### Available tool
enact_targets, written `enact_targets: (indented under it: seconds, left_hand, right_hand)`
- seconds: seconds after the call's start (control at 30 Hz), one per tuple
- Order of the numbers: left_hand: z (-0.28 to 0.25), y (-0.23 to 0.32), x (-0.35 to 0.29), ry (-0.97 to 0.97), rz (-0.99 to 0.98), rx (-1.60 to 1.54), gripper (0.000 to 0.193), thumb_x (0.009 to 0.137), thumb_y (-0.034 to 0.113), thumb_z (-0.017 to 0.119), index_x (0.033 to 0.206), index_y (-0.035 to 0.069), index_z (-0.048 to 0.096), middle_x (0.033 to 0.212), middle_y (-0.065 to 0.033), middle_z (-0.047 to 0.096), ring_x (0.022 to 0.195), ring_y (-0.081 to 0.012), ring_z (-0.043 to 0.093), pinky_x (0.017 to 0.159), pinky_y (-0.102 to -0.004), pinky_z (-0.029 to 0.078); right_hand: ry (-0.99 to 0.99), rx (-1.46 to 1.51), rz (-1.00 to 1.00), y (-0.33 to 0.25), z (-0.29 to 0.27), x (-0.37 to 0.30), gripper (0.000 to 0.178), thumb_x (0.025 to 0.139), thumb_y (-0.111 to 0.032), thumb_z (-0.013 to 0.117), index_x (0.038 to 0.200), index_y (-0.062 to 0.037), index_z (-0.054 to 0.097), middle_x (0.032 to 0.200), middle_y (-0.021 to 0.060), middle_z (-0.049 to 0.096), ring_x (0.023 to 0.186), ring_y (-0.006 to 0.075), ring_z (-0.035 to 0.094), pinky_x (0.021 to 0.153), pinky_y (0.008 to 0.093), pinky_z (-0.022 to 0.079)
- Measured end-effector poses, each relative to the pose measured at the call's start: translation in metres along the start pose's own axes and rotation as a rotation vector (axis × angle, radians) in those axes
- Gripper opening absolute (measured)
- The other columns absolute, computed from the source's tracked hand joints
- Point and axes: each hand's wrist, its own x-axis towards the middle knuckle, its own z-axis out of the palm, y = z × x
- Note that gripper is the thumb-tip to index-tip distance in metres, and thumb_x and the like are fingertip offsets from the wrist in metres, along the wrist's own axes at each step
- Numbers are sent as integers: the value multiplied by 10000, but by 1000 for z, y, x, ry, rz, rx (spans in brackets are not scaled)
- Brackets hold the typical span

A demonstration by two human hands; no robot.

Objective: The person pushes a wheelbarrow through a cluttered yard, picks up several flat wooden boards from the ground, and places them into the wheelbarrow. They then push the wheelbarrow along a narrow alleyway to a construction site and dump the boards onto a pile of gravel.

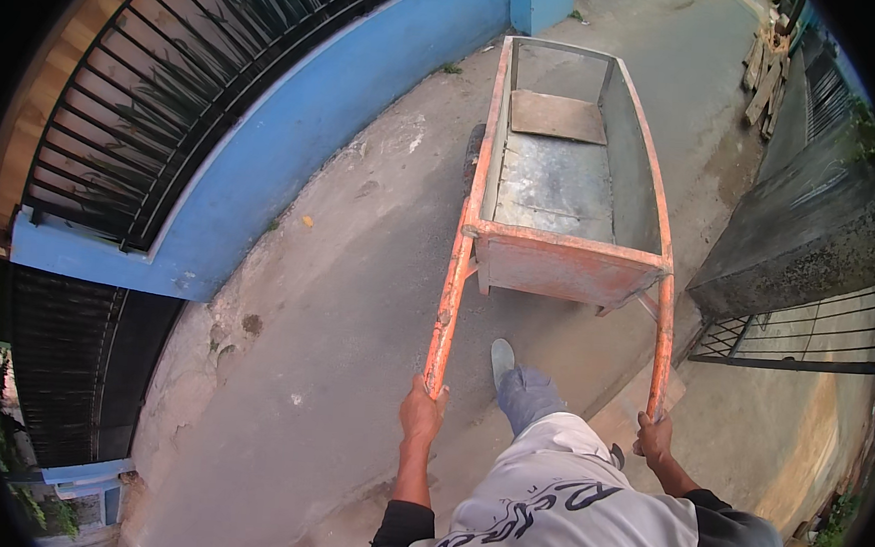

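Observation:
A long orange handcart with worn paint stands ahead of me on the paved lane. Its open box has a grey metal floor, and a brown board lies across the far part. Two orange shafts run back from the box toward me. Around the end of the left shaft my left hand is closed. My right hand grips the end of the right shaft. Part of a dark wheel shows at the box's left side; any wheel on the right is hidden.
A blue wall topped by a black fence borders the lane on the left. To the right are a dark concrete wall and a barred gate. Wooden planks are piled at the far right edge.

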Motion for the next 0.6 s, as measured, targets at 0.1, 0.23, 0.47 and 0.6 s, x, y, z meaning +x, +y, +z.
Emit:
enact_targets:
  seconds: [0.1, 0.23, 0.47, 0.6]
  left_hand:
    - [11, 32, 51, 2, 63, -28, 500, 907, 369, 724, 1205, 32, 506, 930, -255, 695, 902, -459, 679, 768, -539, 516]
    - [-28, 91, 142, -35, 45, -6, 486, 897, 363, 735, 1171, 27, 517, 941, -254, 693, 904, -467, 672, 772, -543, 511]
    - [-99, 149, 329, -67, 204, -19, 425, 883, 312, 748, 1087, -3, 547, 955, -253, 680, 917, -458, 666, 802, -533, 494]
    - [-130, 134, 461, -77, 300, -107, 425, 884, 255, 744, 1132, -31, 552, 1029, -271, 671, 944, -450, 660, 856, -506, 492]
  right_hand:
    - [17, 46, 41, -37, 3, 36, 269, 930, -177, 616, 1096, -56, 444, 657, 52, 494, 376, 161, 489, 310, 326, 418]
    - [20, 75, 19, -124, 27, 54, 300, 919, -175, 623, 1137, -59, 453, 655, 48, 493, 379, 160, 485, 317, 331, 422]
    - [143, -30, -25, -271, 115, 100, 427, 848, -216, 675, 1188, -3, 527, 696, 97, 584, 437, 213, 578, 407, 369, 498]
    - [197, -78, -40, -345, 202, 116, 479, 832, -274, 684, 1182, 18, 539, 741, 159, 655, 522, 258, 658, 510, 393, 548]
